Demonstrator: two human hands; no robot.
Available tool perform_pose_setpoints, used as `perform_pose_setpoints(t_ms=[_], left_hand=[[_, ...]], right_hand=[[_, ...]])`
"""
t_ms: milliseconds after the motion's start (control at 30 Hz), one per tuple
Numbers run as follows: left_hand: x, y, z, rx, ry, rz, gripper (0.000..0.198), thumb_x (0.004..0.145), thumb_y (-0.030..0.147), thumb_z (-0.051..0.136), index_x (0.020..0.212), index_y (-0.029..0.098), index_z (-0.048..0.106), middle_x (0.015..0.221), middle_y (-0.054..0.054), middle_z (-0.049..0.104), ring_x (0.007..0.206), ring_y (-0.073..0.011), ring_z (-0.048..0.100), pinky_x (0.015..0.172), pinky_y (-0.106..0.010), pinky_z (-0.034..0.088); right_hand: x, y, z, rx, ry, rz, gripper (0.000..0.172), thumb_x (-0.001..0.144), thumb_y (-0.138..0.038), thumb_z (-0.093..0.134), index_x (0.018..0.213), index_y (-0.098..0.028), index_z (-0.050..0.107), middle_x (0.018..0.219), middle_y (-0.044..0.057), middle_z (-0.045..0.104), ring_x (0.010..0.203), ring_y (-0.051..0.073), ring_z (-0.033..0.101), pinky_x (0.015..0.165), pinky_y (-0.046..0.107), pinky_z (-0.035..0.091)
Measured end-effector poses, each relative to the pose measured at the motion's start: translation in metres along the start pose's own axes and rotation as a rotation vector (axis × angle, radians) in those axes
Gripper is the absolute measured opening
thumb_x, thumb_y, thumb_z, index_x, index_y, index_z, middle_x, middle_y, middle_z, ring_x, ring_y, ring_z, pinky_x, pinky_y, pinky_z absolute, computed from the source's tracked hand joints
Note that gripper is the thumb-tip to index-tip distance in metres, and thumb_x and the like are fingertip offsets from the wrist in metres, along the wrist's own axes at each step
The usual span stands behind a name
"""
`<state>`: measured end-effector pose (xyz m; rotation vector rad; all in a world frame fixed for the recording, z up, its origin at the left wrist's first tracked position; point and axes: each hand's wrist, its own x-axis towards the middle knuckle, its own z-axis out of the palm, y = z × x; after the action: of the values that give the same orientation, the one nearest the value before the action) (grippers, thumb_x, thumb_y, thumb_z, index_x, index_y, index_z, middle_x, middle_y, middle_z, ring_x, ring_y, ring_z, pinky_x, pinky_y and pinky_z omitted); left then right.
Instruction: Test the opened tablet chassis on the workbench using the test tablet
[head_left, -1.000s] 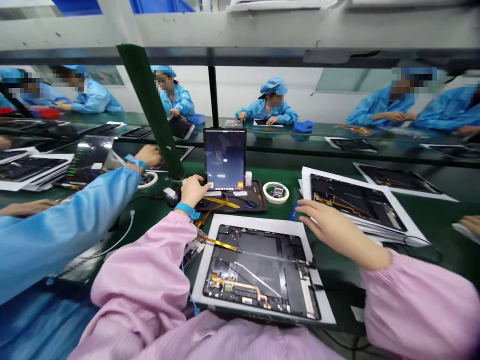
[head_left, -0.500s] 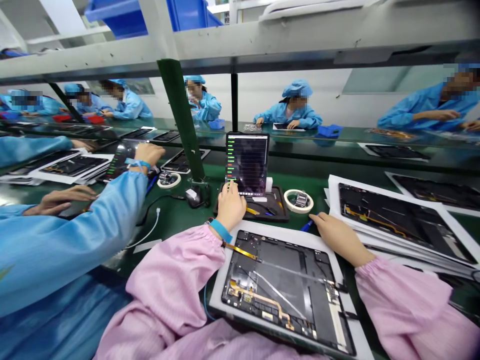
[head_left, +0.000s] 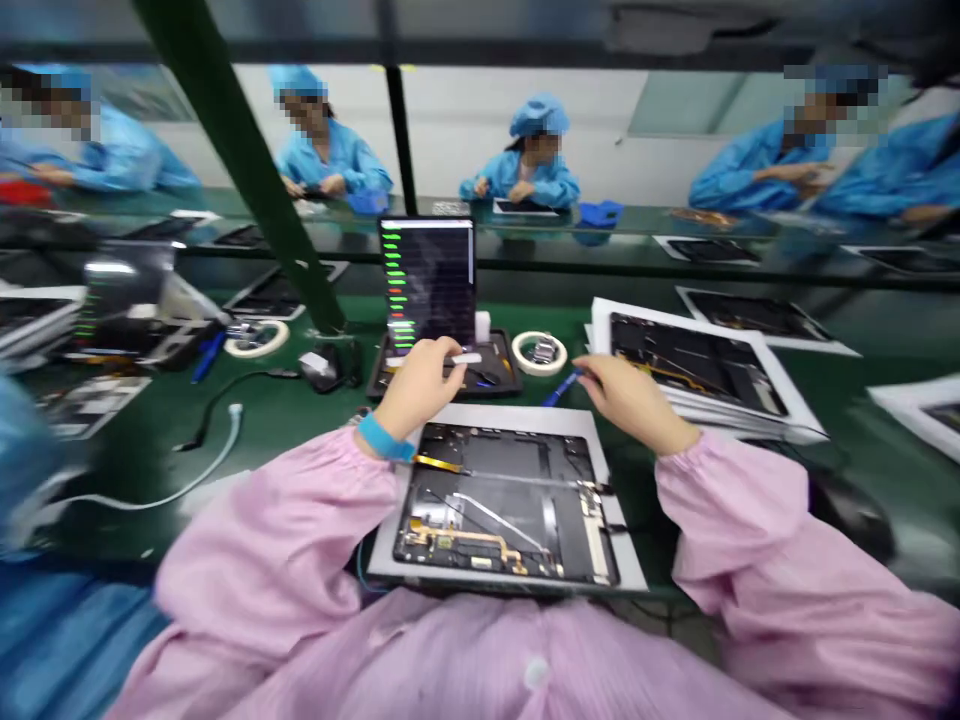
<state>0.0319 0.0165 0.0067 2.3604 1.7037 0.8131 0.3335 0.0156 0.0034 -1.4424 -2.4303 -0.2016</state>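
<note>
An opened tablet housing with bare black insides and a gold flex cable lies in front of me on a white sheet. My left hand, with a blue wrist strap, is curled at the black tray under an upright test screen showing green bars, and it touches a small white piece. My right hand rests at the sheet's far right corner, fingers pinched on a blue pen-like tool.
A tape roll sits right of the tray, another at left. Stacked open tablets lie to the right. A mouse and white cable are at left. A slanted green post rises behind. Several workers in blue sit across the line.
My left hand dropped from the screen to the tray and now touches the white piece. My right hand shifted slightly and holds the blue tool. The neighbour's blue sleeve has left the middle of the view.
</note>
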Motion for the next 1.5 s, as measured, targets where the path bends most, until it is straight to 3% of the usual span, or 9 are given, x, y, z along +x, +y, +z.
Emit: perform_pose_setpoints(t_ms=[100,200,333,500,567,700,867,1067,1500], left_hand=[[-0.016,0.025,-0.006,-0.056,-0.403,0.086,0.023,0.083,0.04,0.051,0.08,0.02,0.061,0.078,-0.002,0.066,0.073,-0.0183,0.059,0.067,-0.028,0.043],[-0.032,0.031,-0.009,0.011,-0.674,0.097,0.026,0.075,0.047,0.06,0.072,0.021,0.059,0.069,0.0,0.064,0.062,-0.0168,0.055,0.055,-0.026,0.034],[-0.043,0.02,-0.01,0.051,-0.815,0.036,0.022,0.067,0.043,0.065,0.067,0.022,0.057,0.066,0.002,0.062,0.06,-0.0162,0.053,0.052,-0.025,0.029],[-0.046,0.004,-0.01,-0.135,-0.973,-0.049,0.025,0.076,0.044,0.05,0.066,0.022,0.055,0.059,0.002,0.059,0.055,-0.0146,0.053,0.052,-0.023,0.033],[-0.046,-0.001,-0.007,-0.226,-0.992,-0.07,0.025,0.076,0.044,0.049,0.069,0.021,0.057,0.062,0.002,0.061,0.057,-0.0145,0.055,0.054,-0.022,0.036],[-0.049,-0.009,0.001,-0.339,-0.949,-0.088,0.023,0.073,0.04,0.05,0.078,0.021,0.063,0.07,0.002,0.065,0.065,-0.0152,0.058,0.059,-0.022,0.042],[-0.05,-0.009,0.005,-0.335,-0.894,-0.125,0.019,0.068,0.032,0.05,0.073,0.021,0.064,0.071,0.002,0.067,0.065,-0.0144,0.059,0.061,-0.021,0.043],[-0.05,-0.008,0.002,-0.373,-0.911,-0.162,0.018,0.066,0.031,0.051,0.071,0.02,0.065,0.067,0.001,0.066,0.062,-0.0147,0.058,0.057,-0.022,0.043],[-0.05,-0.013,0.002,-0.43,-0.896,-0.195,0.021,0.07,0.041,0.059,0.065,0.021,0.065,0.064,0.0,0.065,0.059,-0.0156,0.057,0.054,-0.024,0.041]], right_hand=[[-0.018,-0.017,-0.048,0.213,-0.14,-0.077,0.019,0.092,-0.027,0.047,0.099,-0.018,0.062,0.096,0.006,0.066,0.085,0.019,0.061,0.076,0.029,0.045],[-0.037,-0.032,-0.066,0.191,-0.358,-0.099,0.016,0.092,-0.026,0.048,0.094,-0.02,0.063,0.087,0.002,0.067,0.077,0.016,0.061,0.068,0.026,0.042],[-0.031,-0.028,-0.029,-0.143,-0.343,-0.019,0.02,0.093,-0.017,0.044,0.104,-0.014,0.06,0.086,0.007,0.066,0.075,0.019,0.061,0.062,0.026,0.036],[0.009,-0.002,0.023,-0.285,-0.379,-0.232,0.03,0.088,-0.005,0.038,0.112,-0.01,0.056,0.083,0.011,0.066,0.074,0.02,0.059,0.063,0.027,0.033],[0.01,0.002,0.022,-0.215,-0.294,-0.213,0.02,0.089,-0.012,0.04,0.098,-0.011,0.058,0.08,0.011,0.065,0.073,0.02,0.058,0.063,0.028,0.034],[-0.027,-0.013,0.002,0.307,0.119,0.128,0.013,0.089,-0.03,0.049,0.089,-0.016,0.05,0.07,0.003,0.059,0.061,0.015,0.054,0.058,0.026,0.037],[-0.083,-0.038,0.007,1.088,0.043,0.404,0.022,0.093,-0.039,0.048,0.102,-0.019,0.048,0.079,0.003,0.065,0.07,0.016,0.061,0.06,0.027,0.045],[-0.095,-0.038,0.024,1.062,0.053,0.592,0.021,0.084,-0.033,0.059,0.073,-0.02,0.047,0.05,-0.005,0.054,0.039,0.008,0.041,0.041,0.022,0.031],[-0.093,-0.039,0.025,0.879,0.001,0.474,0.016,0.084,-0.025,0.055,0.071,-0.02,0.048,0.056,-0.005,0.05,0.05,0.01,0.048,0.05,0.022,0.036]])
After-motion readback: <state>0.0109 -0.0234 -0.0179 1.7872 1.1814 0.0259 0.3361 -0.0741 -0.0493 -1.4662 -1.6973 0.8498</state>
